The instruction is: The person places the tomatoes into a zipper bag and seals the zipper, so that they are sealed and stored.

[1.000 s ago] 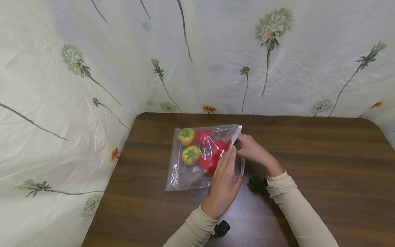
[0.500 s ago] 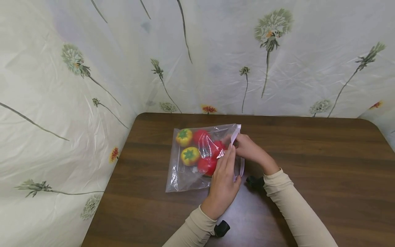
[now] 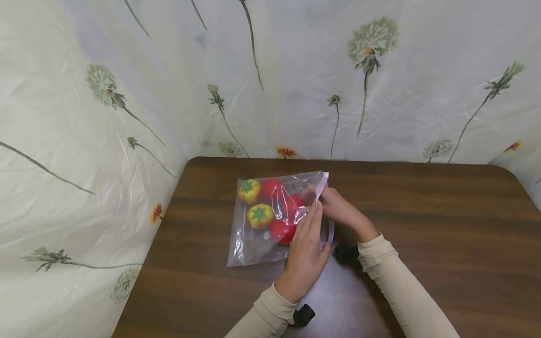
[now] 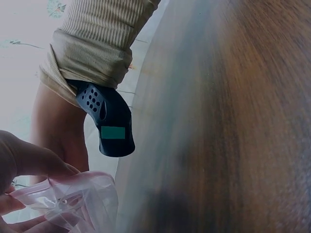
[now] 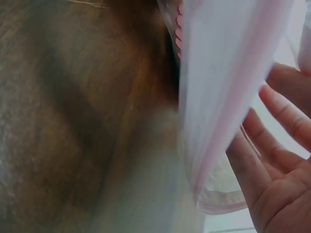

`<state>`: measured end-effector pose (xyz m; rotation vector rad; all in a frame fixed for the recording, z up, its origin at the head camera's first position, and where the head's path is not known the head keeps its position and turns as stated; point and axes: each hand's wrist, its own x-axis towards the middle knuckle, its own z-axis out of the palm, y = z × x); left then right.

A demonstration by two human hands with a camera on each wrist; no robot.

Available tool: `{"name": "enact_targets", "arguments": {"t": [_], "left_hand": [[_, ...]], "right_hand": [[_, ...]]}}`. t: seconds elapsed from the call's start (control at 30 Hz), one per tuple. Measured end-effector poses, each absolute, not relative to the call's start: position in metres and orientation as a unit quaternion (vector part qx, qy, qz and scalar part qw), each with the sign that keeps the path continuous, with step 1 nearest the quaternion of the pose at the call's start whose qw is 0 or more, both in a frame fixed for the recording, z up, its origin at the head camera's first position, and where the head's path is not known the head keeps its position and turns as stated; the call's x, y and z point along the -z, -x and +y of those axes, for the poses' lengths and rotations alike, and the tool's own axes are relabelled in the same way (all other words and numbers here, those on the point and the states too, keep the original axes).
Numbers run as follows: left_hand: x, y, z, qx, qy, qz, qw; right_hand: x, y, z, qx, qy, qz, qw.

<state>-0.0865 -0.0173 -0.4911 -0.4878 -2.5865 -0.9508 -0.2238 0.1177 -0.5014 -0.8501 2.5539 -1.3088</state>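
Observation:
A clear zip bag [image 3: 249, 251] lies on the table, its pink-edged mouth facing right. Inside are two yellow tomato-like pieces [image 3: 260, 216] with green star-shaped tops, and red tomato-like pieces [image 3: 282, 231] beside them. My left hand [image 3: 305, 251] holds the bag's mouth, fingers extended along the upper layer and thumb at the rim. In the left wrist view, its thumb and fingers [image 4: 39, 160] are at the bag's edge. My right hand [image 3: 340, 209] reaches through the mouth; its fingertips show blurred through the plastic beside a red piece. I cannot tell if they hold it.
The brown wooden table [image 3: 422, 211] extends beyond the bag on both sides. A flower-patterned curtain [image 3: 296, 70] hangs along its back and left edges. Black wrist-camera mounts [image 3: 304, 315] sit below both wrists, beside beige sleeves.
My right hand has moved left, deeper into the bag. The red and yellow pieces have shifted a little left inside it. My left hand stays nearly in place.

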Motion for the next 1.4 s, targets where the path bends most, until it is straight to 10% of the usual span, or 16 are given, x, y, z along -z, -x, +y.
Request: {"name": "enact_targets", "arguments": {"t": [1.4], "left_hand": [[0.492,0.085,-0.014,0.338,0.138,-0.919,0.151]], "right_hand": [[0.491,0.161,0.157,0.467,0.241,0.851,0.005]]}}
